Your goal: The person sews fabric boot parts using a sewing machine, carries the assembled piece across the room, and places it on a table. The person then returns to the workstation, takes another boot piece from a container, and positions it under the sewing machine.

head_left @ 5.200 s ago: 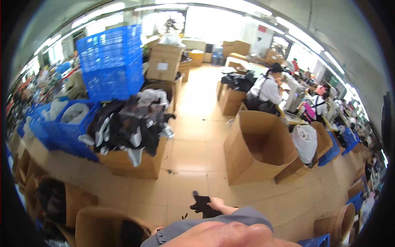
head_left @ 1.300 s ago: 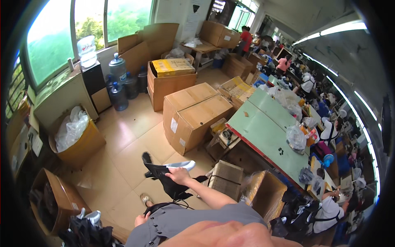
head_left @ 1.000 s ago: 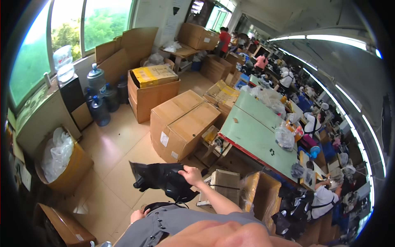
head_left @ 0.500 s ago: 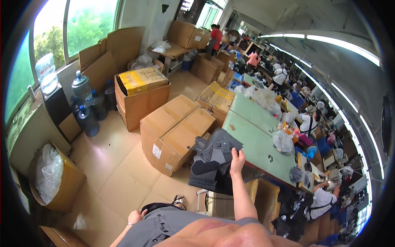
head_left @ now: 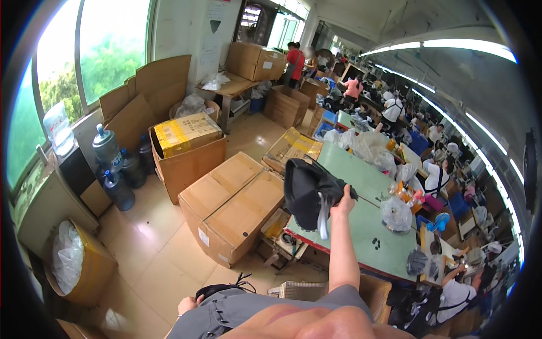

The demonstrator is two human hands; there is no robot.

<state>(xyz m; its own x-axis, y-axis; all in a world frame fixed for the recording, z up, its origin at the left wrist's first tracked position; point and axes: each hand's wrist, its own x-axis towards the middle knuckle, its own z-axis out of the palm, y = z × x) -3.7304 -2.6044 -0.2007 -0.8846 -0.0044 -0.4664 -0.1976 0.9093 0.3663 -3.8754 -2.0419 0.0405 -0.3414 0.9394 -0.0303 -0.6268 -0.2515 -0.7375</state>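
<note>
Fingers of your left hand [head_left: 187,305] curl by a black corded item [head_left: 219,289]; whether they grip it, you can't tell from here. Your right hand [head_left: 341,207] pinches one end of the black fabric bundle [head_left: 305,189] over the table's [head_left: 367,217] near left corner. Held only there, loose layers could slip; dragged rightward, it could scatter the small black pieces [head_left: 376,243].

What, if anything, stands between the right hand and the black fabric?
Nothing visible: the right hand grips the black fabric directly at its right side. The green table shows behind, not between them.
</note>
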